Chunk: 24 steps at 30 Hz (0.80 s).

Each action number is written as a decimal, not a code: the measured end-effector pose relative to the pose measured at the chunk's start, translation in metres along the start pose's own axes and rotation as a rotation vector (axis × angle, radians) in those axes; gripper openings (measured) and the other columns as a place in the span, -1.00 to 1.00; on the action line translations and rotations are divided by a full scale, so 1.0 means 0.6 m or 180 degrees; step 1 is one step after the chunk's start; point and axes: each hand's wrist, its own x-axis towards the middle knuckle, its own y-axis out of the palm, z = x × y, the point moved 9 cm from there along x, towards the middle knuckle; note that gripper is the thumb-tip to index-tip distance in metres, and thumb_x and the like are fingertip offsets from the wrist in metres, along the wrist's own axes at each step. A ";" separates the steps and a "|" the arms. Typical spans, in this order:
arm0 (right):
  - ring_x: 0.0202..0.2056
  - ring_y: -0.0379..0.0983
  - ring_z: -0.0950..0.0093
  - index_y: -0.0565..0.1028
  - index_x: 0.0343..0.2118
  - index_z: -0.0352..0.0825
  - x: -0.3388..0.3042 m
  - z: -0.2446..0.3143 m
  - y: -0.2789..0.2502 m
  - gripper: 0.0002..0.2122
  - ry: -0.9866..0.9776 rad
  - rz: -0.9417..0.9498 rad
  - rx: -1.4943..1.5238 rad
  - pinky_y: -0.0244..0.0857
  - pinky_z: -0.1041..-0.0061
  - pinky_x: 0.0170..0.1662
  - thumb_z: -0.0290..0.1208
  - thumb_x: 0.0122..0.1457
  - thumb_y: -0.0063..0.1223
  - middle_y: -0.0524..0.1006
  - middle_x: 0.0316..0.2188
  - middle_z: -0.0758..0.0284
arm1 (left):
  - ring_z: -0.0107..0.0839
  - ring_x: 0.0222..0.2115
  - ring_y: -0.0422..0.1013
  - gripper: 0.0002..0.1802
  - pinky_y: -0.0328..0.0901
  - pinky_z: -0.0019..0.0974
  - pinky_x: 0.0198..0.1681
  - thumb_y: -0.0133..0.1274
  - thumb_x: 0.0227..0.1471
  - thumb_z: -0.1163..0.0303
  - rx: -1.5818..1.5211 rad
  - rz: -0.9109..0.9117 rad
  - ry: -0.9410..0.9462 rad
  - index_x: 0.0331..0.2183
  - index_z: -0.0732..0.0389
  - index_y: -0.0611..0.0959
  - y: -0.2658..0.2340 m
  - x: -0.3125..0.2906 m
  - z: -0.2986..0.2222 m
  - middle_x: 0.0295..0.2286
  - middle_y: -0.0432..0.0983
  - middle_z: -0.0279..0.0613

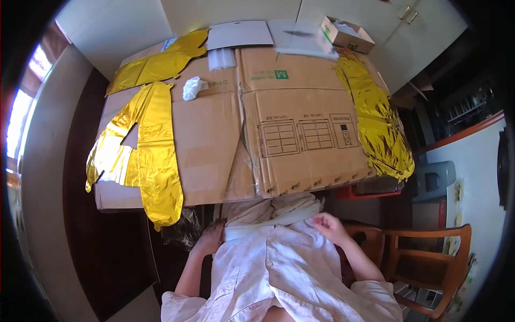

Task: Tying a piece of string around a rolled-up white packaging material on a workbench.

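Both of my hands are at my waist, below the table's near edge. My left hand (211, 239) rests in shadow against the side of my pale shirt (241, 268), its fingers lying flat as far as they show. At the other side, my right hand (330, 227) has bent fingers drawn together at the cloth by my waist; whatever they pinch is too small to make out. Nearest on the tabletop is a flat gold foil balloon (158, 145) shaped like a figure, one end hanging over the edge. Another flat gold foil balloon (161, 63) lies behind it. Several crinkled gold foil balloons (373, 118) lie at the right.
Flattened cardboard (300, 102) covers the table. A crumpled white tissue (194, 88) lies left of centre. At the back are a white sheet (240, 35), clear plastic bags (221, 59) and a small open box (347, 36). A wooden chair (456, 252) and a grey stool (434, 180) stand right.
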 end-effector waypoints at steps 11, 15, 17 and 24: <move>-0.25 0.44 0.35 0.49 -0.28 -0.15 0.119 0.131 0.139 -0.64 -0.1958 0.0326 -0.3512 0.23 0.27 -0.06 -0.38 -0.27 0.19 0.51 -0.38 0.37 | 0.00 -0.40 0.44 -0.57 0.35 -0.10 -0.33 0.16 -0.31 0.27 -0.0504 0.0295 -0.0555 -0.28 0.18 0.55 -0.049 -0.061 -0.023 -0.49 0.51 0.05; -0.36 0.47 0.34 0.49 -0.28 -0.13 0.051 0.198 0.108 -0.64 -0.2066 -0.0123 -0.3216 0.39 0.36 -0.35 -0.47 -0.27 0.16 0.50 -0.40 0.37 | -0.09 -0.56 0.47 -0.59 0.37 -0.22 -0.49 0.14 -0.34 0.35 -0.0523 0.0292 -0.0050 -0.28 0.13 0.57 -0.196 -0.123 -0.173 -0.56 0.51 -0.05; -0.41 0.47 0.33 0.48 -0.29 -0.13 0.009 0.248 0.055 -0.64 -0.2232 -0.0592 -0.3094 0.38 0.37 -0.39 -0.50 -0.27 0.15 0.49 -0.43 0.36 | -0.18 -0.52 0.50 -0.58 0.39 -0.32 -0.43 0.18 -0.37 0.38 -0.0292 0.0572 -0.0257 -0.29 0.19 0.58 -0.240 -0.159 -0.177 -0.53 0.54 -0.09; -0.44 0.37 0.42 0.44 -0.24 -0.33 -0.070 0.320 -0.125 -0.65 -0.1587 -0.1433 -0.2384 0.27 0.54 -0.41 -0.72 -0.18 0.10 0.37 -0.40 0.26 | -0.37 -0.37 0.51 -0.44 0.37 -0.36 -0.37 0.23 -0.61 0.59 -0.0206 -0.0535 -0.1178 -0.31 0.22 0.58 -0.475 -0.320 -0.105 -0.39 0.55 -0.17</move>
